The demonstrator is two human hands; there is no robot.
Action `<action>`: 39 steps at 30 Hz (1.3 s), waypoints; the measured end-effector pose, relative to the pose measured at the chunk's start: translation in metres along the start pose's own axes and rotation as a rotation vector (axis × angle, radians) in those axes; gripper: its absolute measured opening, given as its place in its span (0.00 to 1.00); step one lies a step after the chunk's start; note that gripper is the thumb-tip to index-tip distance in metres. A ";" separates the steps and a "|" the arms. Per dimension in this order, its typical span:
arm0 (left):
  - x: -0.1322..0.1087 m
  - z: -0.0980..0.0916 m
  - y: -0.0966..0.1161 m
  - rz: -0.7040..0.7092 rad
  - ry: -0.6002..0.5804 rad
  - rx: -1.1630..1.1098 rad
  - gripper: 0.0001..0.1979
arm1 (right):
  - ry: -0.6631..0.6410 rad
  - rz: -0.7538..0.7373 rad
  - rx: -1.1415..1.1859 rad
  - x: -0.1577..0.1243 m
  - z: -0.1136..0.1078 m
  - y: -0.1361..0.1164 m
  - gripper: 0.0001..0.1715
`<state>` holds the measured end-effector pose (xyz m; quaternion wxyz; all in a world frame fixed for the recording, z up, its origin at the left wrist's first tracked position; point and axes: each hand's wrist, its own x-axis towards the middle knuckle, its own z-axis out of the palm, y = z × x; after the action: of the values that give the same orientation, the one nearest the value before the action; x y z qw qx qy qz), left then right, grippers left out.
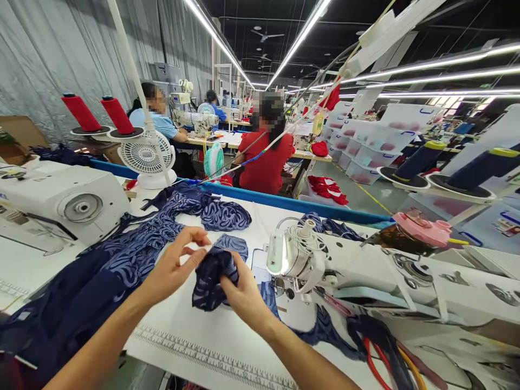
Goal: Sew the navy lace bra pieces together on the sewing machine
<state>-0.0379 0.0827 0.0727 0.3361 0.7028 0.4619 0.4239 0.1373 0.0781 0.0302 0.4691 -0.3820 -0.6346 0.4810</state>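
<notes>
My right hand (pixel 247 292) is closed on a dark navy fabric piece (pixel 211 279) with a swirl pattern, thumb in front and fingers behind. The fabric is bunched and held over the white table. Just to its left, my left hand (pixel 179 268) has its thumb and fingers bent and apart, close to the fabric's upper edge. Behind them lies a lighter blue patterned piece (pixel 233 246), partly covered by the held fabric. A patterned cup-shaped piece (pixel 225 215) rests farther back. To the right is the sewing machine head (pixel 298 254), with blue fabric (pixel 268 298) by its needle area.
A long heap of navy garments (pixel 122 265) covers the table's left side. Another sewing machine (pixel 73 203) and a white fan (pixel 148 157) stand at left. A printed ruler (pixel 211 357) runs along the front edge. Co-workers sit beyond the blue-edged table, one in a red top (pixel 266 157).
</notes>
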 end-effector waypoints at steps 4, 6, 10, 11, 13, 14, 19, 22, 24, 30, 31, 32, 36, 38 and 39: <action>0.015 -0.013 -0.026 0.107 -0.351 0.099 0.28 | -0.120 0.076 0.019 -0.003 -0.015 -0.001 0.14; 0.023 -0.016 -0.028 0.013 -0.385 0.021 0.17 | -0.091 0.151 0.055 -0.008 -0.017 0.002 0.15; 0.028 -0.027 0.002 -0.122 -0.235 0.071 0.13 | -0.008 0.343 0.286 -0.025 -0.021 0.008 0.20; 0.027 -0.030 0.012 -0.115 -0.210 0.155 0.11 | -0.022 0.370 0.343 -0.031 -0.023 0.008 0.18; 0.022 -0.031 0.025 -0.085 -0.222 0.363 0.09 | -0.048 0.395 0.429 -0.043 -0.027 0.006 0.18; 0.018 -0.029 0.027 -0.078 -0.254 0.455 0.11 | -0.045 0.397 0.450 -0.050 -0.029 0.005 0.19; -0.010 0.006 -0.013 -0.172 -0.407 0.677 0.13 | 0.053 0.413 0.358 -0.073 -0.037 0.012 0.20; -0.019 0.025 -0.024 0.031 -0.381 0.682 0.25 | 0.041 0.392 0.184 -0.080 -0.042 0.021 0.20; -0.017 0.035 -0.015 0.242 -0.482 0.575 0.36 | -0.016 0.319 0.026 -0.084 -0.045 0.023 0.20; -0.006 0.060 0.017 0.292 -0.591 0.470 0.14 | 0.098 0.155 -0.303 -0.100 -0.040 0.017 0.12; -0.006 0.063 0.020 0.262 -0.571 0.467 0.14 | 0.117 0.153 -0.289 -0.102 -0.036 0.016 0.09; -0.007 0.064 0.022 0.248 -0.553 0.462 0.14 | 0.112 0.154 -0.243 -0.103 -0.032 0.014 0.07; -0.001 0.067 0.031 0.334 -0.478 0.474 0.14 | -0.050 0.267 0.202 -0.107 -0.034 0.003 0.14; 0.008 0.075 0.027 0.319 -0.407 0.539 0.15 | -0.124 0.363 0.337 -0.110 -0.049 -0.003 0.19; 0.012 0.082 0.020 0.292 -0.380 0.581 0.15 | -0.152 0.382 0.292 -0.111 -0.058 -0.004 0.20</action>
<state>0.0465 0.0805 0.0596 0.1384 0.8934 0.3874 0.1805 0.2233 -0.0122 0.0142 0.3708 -0.3857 -0.5084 0.6748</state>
